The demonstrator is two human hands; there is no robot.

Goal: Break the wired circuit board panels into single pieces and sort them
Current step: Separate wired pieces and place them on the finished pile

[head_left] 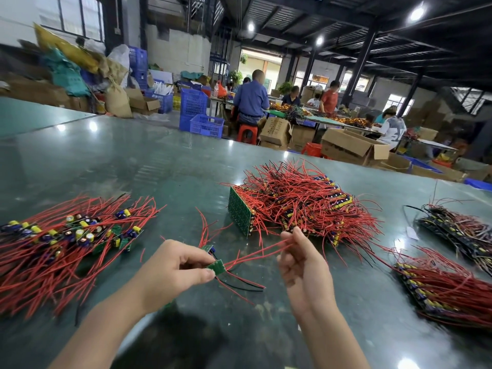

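My left hand [173, 267] pinches a small green circuit board piece [217, 266] with red and black wires hanging from it. My right hand [300, 259] pinches the red wires [255, 255] that run from that piece, a little to its right. Behind the hands lies a stack of unbroken green panels [241, 211] buried under a tangle of red wires. On the left is a spread pile of single boards [77, 233] with yellow and blue capacitors and red leads.
More wired panels lie at the right edge [447, 294] and far right [458, 230] of the glossy green table [133, 166]. Beyond the table's far edge stand cardboard boxes [351, 147], blue crates [205, 123] and several seated workers [250, 102].
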